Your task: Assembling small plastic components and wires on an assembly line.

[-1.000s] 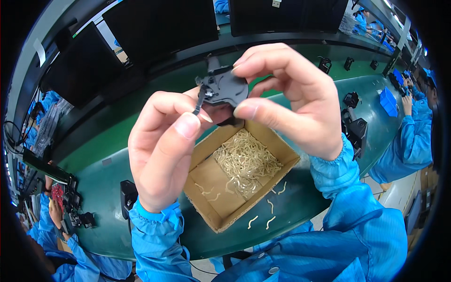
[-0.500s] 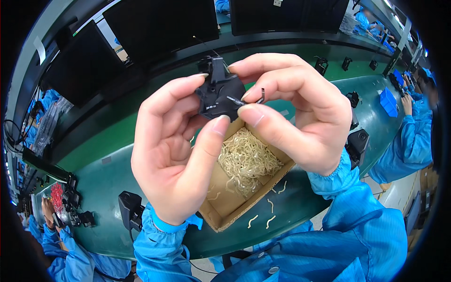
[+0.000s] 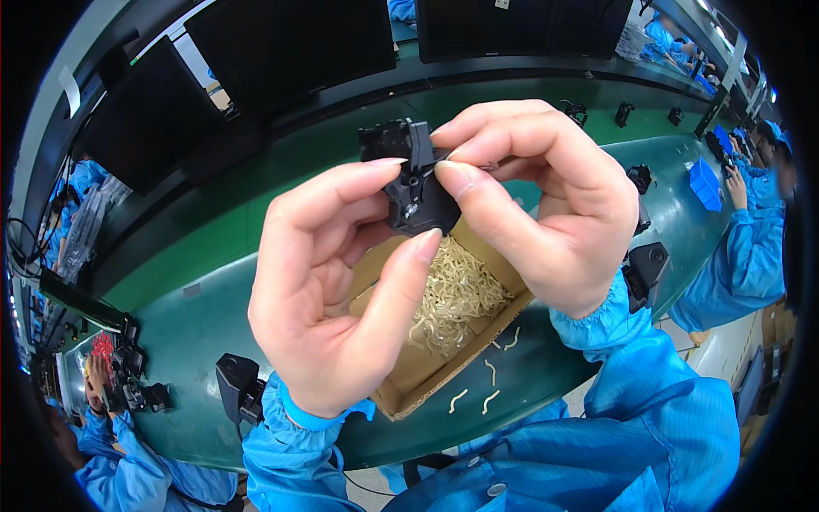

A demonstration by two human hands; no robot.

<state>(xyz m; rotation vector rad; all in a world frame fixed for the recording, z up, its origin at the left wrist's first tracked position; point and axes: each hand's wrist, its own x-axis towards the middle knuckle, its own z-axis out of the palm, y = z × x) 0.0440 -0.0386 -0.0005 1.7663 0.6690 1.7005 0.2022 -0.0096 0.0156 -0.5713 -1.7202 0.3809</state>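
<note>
Above a cardboard box, my left hand [image 3: 337, 290] grips a black plastic housing [image 3: 411, 192] between its thumb and fingers. The housing is tilted, showing a notched side with small metal parts. At its right side, my right hand [image 3: 546, 200] pinches a thin dark strip or cable [image 3: 437, 162] between thumb and forefinger; its far end is hidden by the fingers and the housing. Below both hands, the open cardboard box [image 3: 456, 375] holds a heap of pale yellow wavy strips [image 3: 461, 294].
Several loose pale strips [image 3: 490, 372] lie on the green table [image 3: 546, 358] near the box. Black camera-like units stand left [image 3: 239, 381] and right [image 3: 646, 269]. A blue bin [image 3: 705, 183] sits at far right. Dark monitors [image 3: 290, 43] line the back. People in blue work on both sides.
The black housing has turned, so its notched side now shows instead of its broad face. Both hands stay close together, my left slightly farther right. The strip in my right hand now points into the housing's side.
</note>
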